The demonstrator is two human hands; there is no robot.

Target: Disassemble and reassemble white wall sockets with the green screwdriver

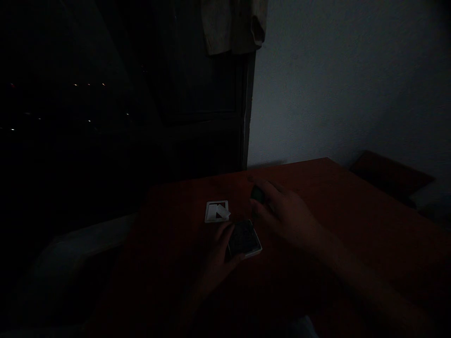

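Observation:
The scene is very dark. On a reddish table [352,211], my left hand [220,256] grips the left edge of a small square dark block with a pale rim [246,238]. My right hand [285,211] reaches forward over the table, its fingers curled round a small dark object [257,194] that I cannot name. A small white square frame [216,211] with a pale piece lying across it sits just beyond my left hand.
A dark door or cupboard [204,94] stands behind the table, with pale cloth [232,26] hanging over its top. A light wall [352,80] fills the right. A dark flat object [391,176] sits past the table's far right corner.

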